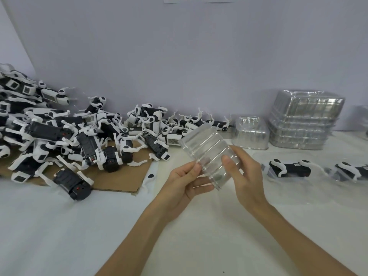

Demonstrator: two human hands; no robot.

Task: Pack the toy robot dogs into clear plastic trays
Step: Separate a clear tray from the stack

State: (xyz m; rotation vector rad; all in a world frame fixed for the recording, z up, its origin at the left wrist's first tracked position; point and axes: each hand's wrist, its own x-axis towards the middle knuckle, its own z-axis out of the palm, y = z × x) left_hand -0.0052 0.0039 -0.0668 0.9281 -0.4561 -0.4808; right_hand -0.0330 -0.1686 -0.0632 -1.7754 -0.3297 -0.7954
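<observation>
Both my hands hold one clear plastic tray (207,148) above the middle of the table, tilted with its far end up and left. My left hand (185,182) pinches its near left edge between thumb and fingers. My right hand (244,176) grips its near right side, thumb on top. A large heap of black-and-white toy robot dogs (65,132) fills the left of the table, partly on a cardboard sheet (119,182). Two packed dogs lie in clear trays at the right: one dog (288,168) closer in, another dog (352,172) at the frame edge.
A tall stack of clear trays (304,120) stands at the back right, with a shorter stack (251,132) just left of it. The table (79,236) has a white cover. A pale wall (179,56) runs right behind the heap and the stacks.
</observation>
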